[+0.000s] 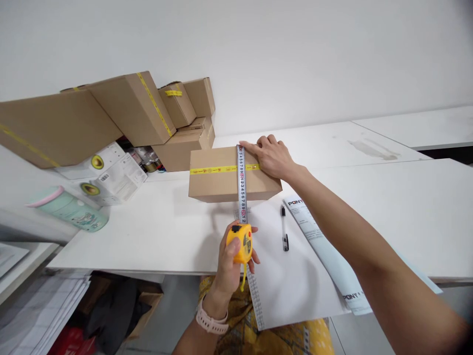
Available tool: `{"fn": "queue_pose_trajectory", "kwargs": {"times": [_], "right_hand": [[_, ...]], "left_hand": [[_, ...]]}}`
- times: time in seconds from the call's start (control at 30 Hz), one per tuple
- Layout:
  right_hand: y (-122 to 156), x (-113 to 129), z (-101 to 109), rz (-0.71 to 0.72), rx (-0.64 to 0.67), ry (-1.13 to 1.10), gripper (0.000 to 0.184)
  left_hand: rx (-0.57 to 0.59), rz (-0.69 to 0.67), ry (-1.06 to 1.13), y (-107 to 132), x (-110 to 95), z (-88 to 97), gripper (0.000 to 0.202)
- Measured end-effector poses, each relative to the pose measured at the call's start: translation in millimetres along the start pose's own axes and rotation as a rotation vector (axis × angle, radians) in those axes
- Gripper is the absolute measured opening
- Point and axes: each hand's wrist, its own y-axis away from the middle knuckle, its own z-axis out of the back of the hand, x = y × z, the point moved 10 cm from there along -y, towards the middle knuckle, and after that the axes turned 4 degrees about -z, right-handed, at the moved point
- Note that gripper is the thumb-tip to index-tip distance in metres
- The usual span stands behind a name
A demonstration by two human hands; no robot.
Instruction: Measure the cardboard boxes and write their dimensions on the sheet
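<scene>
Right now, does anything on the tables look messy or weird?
Yes. A greyish-brown smear stands out on the white back table, toward the right; I can't tell whether it's dirt or damage. The spiral notebook also sticks out past the front table's edge.

The desk [399, 197] is white, with visible panel seams; a greyish mark [373, 149] is noted toward the right rear. Directly on it: a yellow-taped carton [212, 185] at centre; a spiral notebook [295, 286] and, alongside, a pale blue printed sheet [325, 251], both overhanging the front edge; at left, a mint-green tumbler [74, 211], an avocado-printed white box [121, 180] and a plain brown carton [181, 154].
</scene>
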Motion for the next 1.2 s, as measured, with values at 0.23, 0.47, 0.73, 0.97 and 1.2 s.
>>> {"fn": "queue_pose_trajectory", "kwargs": {"times": [0.23,0.47,0.73,0.97,1.2], "right_hand": [[9.3,-2.6,6.4,-0.116,-0.032,-0.107,0.05],[37.5,11.1,19.8,-0.012,-0.176,-0.127,0.047],[80.9,5.3,-14.2,0.008,-0.324,-0.196,0.042],[96.8,3.9,-33.7,-0.028,-0.326,-0.328,0.034],[87.0,-12.0,16.8,-0.303,-0.3,-0.993,0.05]], "left_hand": [[-0.264,-0.562,-0.101,2.2,-98.8,57.4,0.045],[-0.436,-0.501,-0.145,-23.8,-119.7,115.5,0.043],[-0.425,-0.251,-0.178,-39.2,-57.9,125.5,0.044],[-0.354,-0.315,-0.239,-25.4,-67.1,121.6,0.047],[0.18,-0.019,-0.323,25.6,-35.3,69.7,0.063]]}}
